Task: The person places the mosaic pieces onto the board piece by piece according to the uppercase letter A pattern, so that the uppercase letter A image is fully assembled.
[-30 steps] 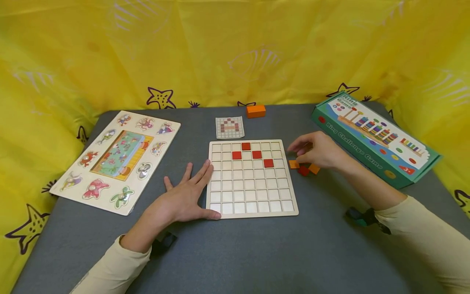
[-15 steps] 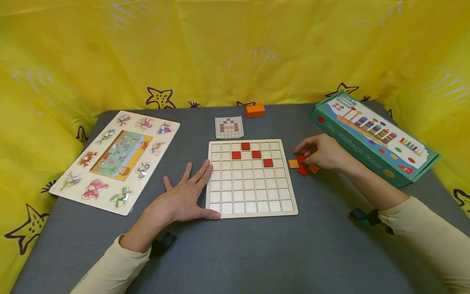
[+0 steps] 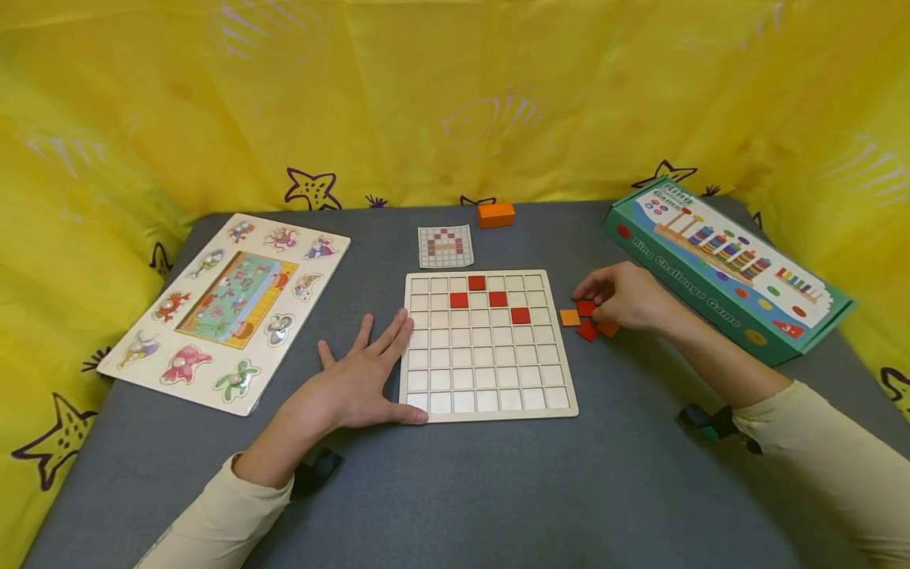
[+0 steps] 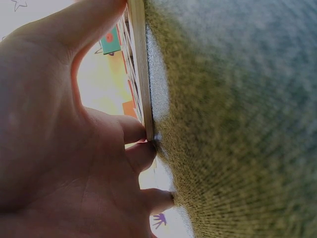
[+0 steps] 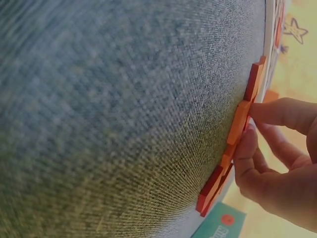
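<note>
A pale wooden grid board (image 3: pixel 462 359) lies flat on the table, with several red tiles (image 3: pixel 520 316) set in its upper squares. My left hand (image 3: pixel 355 387) rests against the board's left side with its fingers spread, the thumb on the lower left corner. Right of the board, my right hand (image 3: pixel 629 296) reaches into a small group of loose red and orange tiles. In the right wrist view its thumb and index finger pinch at a red tile (image 5: pixel 247 122), mostly hidden behind an orange tile (image 5: pixel 238 121). Another orange tile (image 3: pixel 569 318) lies nearest the board.
Behind the board lie a small pattern card (image 3: pixel 445 246) and an orange block (image 3: pixel 495 215). A sea-animal peg puzzle (image 3: pixel 227 316) lies at the left. A green game box (image 3: pixel 725 273) stands at the right, close to the right forearm. Yellow cloth (image 3: pixel 398 103) surrounds the table.
My right hand has shifted slightly right and toward me, uncovering a red tile among the loose ones. The left hand and the tiles on the board have stayed put.
</note>
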{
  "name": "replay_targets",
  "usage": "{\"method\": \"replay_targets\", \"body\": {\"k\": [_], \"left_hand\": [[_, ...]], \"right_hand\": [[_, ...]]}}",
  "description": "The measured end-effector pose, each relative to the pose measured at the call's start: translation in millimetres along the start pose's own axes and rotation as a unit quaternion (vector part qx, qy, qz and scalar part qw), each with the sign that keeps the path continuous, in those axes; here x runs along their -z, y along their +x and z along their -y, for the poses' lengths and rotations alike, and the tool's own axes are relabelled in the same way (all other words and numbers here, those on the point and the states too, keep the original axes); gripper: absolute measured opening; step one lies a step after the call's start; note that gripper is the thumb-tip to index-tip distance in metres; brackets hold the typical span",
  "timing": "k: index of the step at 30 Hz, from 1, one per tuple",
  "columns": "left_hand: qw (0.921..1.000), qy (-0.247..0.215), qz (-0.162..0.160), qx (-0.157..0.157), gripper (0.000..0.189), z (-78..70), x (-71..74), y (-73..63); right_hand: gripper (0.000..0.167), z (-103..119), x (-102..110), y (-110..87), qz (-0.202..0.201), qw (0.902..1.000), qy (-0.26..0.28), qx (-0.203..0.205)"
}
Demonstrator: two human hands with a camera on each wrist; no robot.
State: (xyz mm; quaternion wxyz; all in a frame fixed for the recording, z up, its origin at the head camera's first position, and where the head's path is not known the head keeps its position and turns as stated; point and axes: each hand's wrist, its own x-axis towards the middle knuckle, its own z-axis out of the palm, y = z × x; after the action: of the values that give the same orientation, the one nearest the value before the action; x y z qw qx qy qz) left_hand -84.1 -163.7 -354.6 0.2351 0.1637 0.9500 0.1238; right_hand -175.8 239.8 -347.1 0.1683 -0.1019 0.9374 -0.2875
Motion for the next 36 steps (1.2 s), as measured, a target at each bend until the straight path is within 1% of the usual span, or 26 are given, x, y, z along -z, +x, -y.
{"method": "replay_targets", "body": {"k": [6,14,24,29,36], "left_hand": [[1.0000,0.000,0.000,-0.002,0.133,0.4,-0.7,0.1],[1.0000,0.000,-0.002,-0.003,0.133,0.8,-1.3,-0.1],[1.0000,0.002,0.000,-0.001,0.134,1.2,-1.3,0.5],[1.0000,-0.002,-0.001,-0.004,0.134,1.8,-1.7,0.6],[1.0000,0.000,-0.002,-0.004,0.134,1.9,-1.7,0.7]], "right_hand": [[0.037,1.5,0.0,0.5,0.000,1.0000,-0.006,-0.004],[0.035,1.1,-0.6,0.6,-0.002,0.9999,-0.012,-0.010],[0.033,2.5,2.3,-1.2,0.009,1.0000,-0.001,0.000],[0.033,0.4,4.5,0.1,0.004,1.0000,-0.005,0.005],[0.032,7.7,8.2,-0.9,-0.002,1.0000,0.002,-0.003]]}}
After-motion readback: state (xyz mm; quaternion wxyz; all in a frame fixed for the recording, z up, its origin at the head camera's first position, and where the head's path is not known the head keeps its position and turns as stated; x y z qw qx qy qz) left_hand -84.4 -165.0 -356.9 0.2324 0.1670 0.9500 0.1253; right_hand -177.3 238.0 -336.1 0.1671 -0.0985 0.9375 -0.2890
